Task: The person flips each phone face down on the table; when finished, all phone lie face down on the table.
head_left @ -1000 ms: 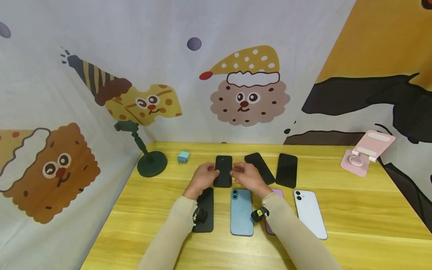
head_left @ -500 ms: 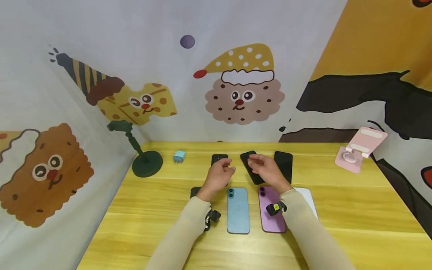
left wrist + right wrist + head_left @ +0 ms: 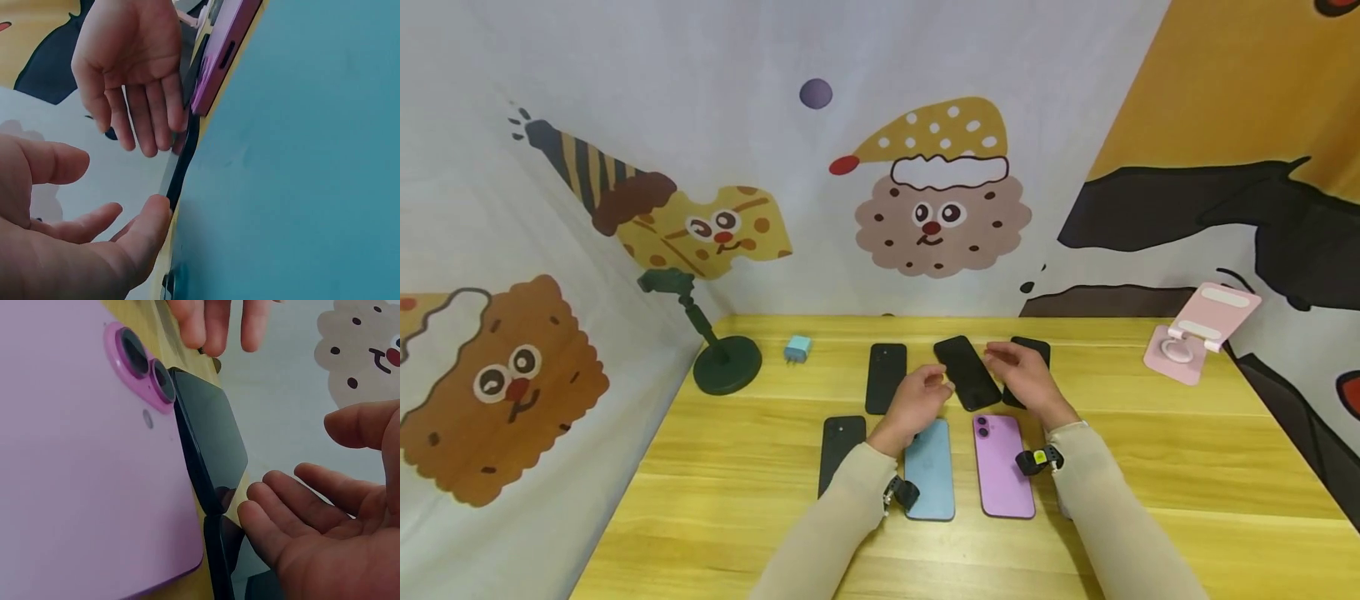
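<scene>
Our left grip (image 3: 917, 404) and right grip (image 3: 1031, 378), both released, flank a slanted black phone (image 3: 967, 375) towards the back of the bench (image 3: 737, 467). We judge the step as reaching to straighten it; next calls for fingertips along its edges. We count three other black phones (image 3: 886, 379), one blue phone (image 3: 934, 471), one pink phone (image 3: 1002, 467), one charger (image 3: 798, 348), two stands (image 3: 727, 367).

Plain long cream fabric sleeves (image 3: 831, 525) running up from the bottom of the frame, bare hands (image 3: 916, 407) sticking out. Chunky little black camera (image 3: 907, 495) strapped on the left wrist, matching black one (image 3: 1027, 462) on the right, plus a bright yellow patch (image 3: 1040, 457).
</scene>
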### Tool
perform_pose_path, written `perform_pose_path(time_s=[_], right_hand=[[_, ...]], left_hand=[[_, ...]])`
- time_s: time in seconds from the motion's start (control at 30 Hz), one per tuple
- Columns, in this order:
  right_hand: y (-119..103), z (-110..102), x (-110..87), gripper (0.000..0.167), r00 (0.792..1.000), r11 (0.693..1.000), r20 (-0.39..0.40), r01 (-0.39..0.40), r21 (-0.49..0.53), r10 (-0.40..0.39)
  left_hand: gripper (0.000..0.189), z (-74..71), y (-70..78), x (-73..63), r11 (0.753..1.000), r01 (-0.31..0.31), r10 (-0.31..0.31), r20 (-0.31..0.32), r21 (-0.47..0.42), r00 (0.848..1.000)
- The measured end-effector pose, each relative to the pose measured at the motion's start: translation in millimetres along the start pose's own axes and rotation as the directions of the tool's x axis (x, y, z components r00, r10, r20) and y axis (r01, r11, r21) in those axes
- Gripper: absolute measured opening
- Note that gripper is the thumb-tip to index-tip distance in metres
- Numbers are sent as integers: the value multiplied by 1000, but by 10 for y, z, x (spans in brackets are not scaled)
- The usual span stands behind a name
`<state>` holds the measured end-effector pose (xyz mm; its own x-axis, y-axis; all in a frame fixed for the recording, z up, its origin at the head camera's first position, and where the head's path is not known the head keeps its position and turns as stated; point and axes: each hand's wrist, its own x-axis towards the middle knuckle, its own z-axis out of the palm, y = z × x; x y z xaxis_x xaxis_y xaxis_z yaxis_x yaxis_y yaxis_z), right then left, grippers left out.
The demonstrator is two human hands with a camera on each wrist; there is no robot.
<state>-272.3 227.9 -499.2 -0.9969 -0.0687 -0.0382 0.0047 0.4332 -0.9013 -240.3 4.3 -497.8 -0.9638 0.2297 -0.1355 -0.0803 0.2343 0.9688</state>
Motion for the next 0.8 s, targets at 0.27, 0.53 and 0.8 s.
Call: perform_pose_path(time_s=[0.27,0.53,0.8], right_hand=[[10,40,-15,58,999,1000,26,-26,18,25],[-16,81,15,56,996,982,35,-87,169,83],[-52,110,17,57,990,924,71,-139,357,122]], left_hand=[[60,126,-8,34,997,42,-38,68,-59,997],[62,129,14,38,994,62,-56,62,-92,996],[62,74,-11,73,977,85,-68,91,-197,994]])
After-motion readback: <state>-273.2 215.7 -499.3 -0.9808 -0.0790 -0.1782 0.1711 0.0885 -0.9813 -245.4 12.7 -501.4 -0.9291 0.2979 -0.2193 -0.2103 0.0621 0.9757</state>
